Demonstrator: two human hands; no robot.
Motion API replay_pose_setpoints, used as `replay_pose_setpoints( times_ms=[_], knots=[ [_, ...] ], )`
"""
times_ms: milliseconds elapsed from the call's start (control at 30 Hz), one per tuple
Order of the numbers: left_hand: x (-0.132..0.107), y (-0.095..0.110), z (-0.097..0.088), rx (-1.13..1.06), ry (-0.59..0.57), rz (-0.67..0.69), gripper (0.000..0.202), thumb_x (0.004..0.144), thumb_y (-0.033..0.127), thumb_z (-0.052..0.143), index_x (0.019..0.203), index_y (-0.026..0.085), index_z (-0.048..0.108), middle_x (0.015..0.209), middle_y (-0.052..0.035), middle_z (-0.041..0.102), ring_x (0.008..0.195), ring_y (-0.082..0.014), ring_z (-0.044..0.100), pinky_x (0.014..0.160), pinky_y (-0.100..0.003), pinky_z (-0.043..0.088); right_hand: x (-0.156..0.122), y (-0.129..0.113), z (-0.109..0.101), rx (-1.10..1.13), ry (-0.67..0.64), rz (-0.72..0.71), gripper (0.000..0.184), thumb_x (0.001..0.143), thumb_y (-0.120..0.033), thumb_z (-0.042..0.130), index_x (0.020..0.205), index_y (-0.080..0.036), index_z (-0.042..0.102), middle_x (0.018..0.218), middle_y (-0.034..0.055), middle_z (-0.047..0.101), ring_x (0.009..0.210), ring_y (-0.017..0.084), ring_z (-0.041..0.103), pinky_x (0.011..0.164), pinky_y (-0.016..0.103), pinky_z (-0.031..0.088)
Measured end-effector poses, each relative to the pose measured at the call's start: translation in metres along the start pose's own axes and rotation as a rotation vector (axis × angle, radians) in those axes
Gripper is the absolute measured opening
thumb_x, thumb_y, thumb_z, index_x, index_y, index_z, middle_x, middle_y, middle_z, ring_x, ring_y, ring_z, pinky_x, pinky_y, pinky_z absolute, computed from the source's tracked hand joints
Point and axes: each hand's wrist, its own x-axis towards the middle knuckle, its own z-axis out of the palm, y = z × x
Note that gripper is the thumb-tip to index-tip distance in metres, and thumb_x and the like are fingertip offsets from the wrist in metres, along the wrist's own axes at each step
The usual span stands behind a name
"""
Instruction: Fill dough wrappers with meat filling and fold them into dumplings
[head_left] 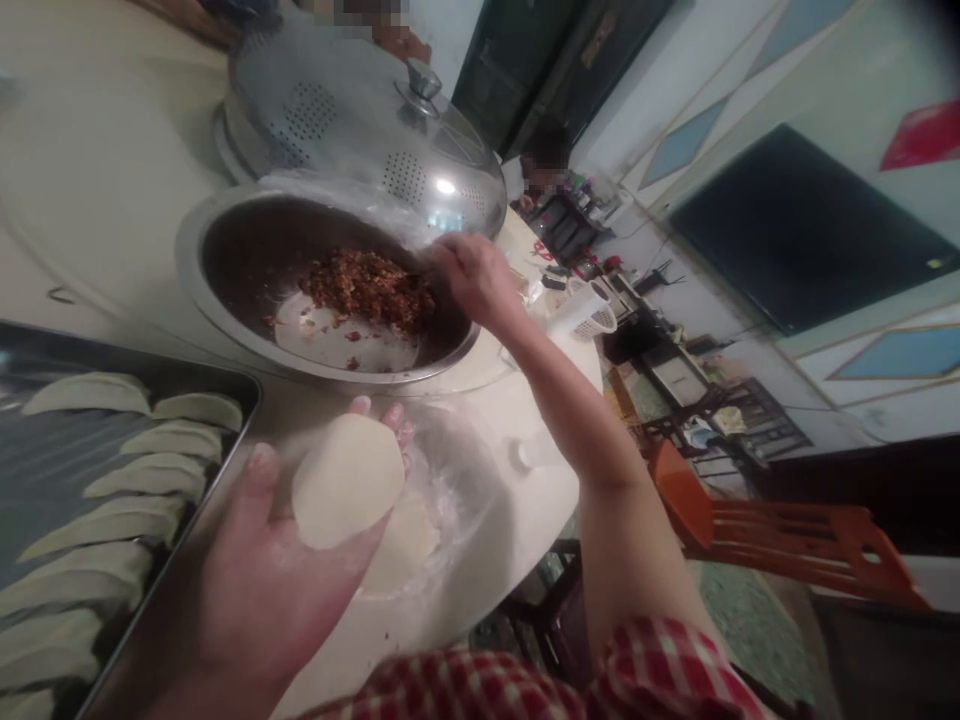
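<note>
On the palm of my left hand (277,590) lies a round, pale dumpling wrapper (348,482), with the thumb and fingertips around its edge. My right hand (480,275) is closed at the right rim of a steel bowl (191,255); what its fingers hold is hidden. Dark brown minced filling (367,288) is heaped inside the bowl. Clear plastic film (345,195) lies along the bowl's far rim and reaches close to my right fingers. Below the bowl, more wrappers (409,535) sit on plastic film, partly behind my left hand.
A metal tray (251,395) at left holds several folded dumplings (135,525). Behind the bowl stands a large steel lid (345,90) with a knob. An orange chair (787,530) is at right, beyond the table's edge (559,530). Another person (536,170) is in the background.
</note>
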Motion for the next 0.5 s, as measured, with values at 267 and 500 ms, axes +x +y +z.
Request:
replay_pose_setpoints(
  times_ms=[267,500],
  knots=[
    [-0.005,-0.004,-0.007,-0.037,0.013,-0.047,0.063,0.095,0.057,0.047,0.150,0.026,0.045,0.147,-0.0152,0.052,0.130,-0.0358,0.054,0.102,-0.052,0.050,-0.022,0.016,-0.004,0.009,-0.033,-0.439,0.043,0.108,-0.038,0.029,0.107,-0.020,0.068,0.098,0.0064,0.074,0.094,0.019,0.063,0.094,0.036,0.049],
    [-0.003,-0.003,-0.006,0.056,0.155,-0.021,0.065,0.091,0.053,0.054,0.150,0.027,0.046,0.144,-0.0136,0.057,0.128,-0.0347,0.058,0.099,-0.049,0.053,-0.020,0.013,0.011,-0.005,-0.051,-0.372,0.038,0.107,-0.032,0.032,0.103,-0.021,0.069,0.094,0.0077,0.075,0.087,0.018,0.060,0.092,0.034,0.047]
  ],
)
